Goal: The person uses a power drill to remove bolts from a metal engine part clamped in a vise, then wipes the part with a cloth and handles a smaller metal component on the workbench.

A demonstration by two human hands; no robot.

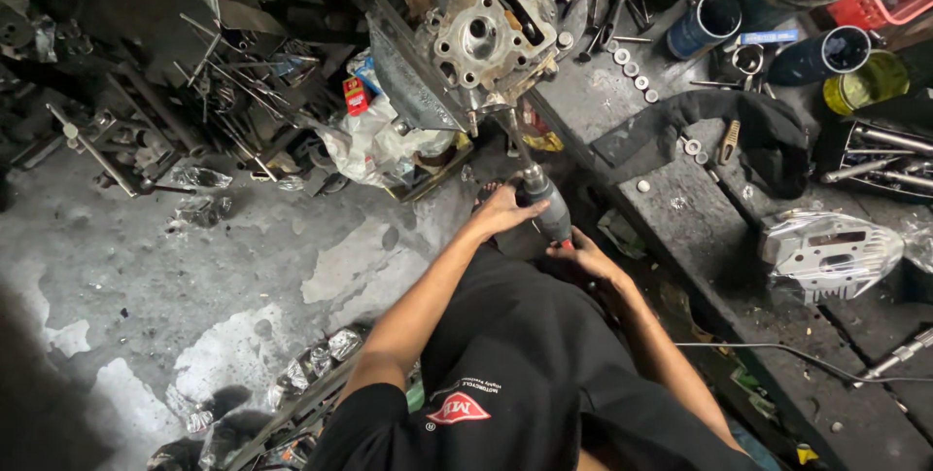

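Your left hand (501,210) wraps closed around the front of the power tool (546,204), and your right hand (583,259) grips its rear. Just beyond your left hand, the tool's shaft reaches up to the engine block (483,38) at the workbench (700,228) edge.

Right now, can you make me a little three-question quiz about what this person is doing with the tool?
1. True or false: both hands grip the power tool.
2. The tool's tip points at: A) a red basket B) the metal engine part C) a plastic bag.
3. What dark thing lies draped on the workbench to the right?

Key: 1. True: left hand near the front, right hand at the rear. 2. B. 3. A black cloth.
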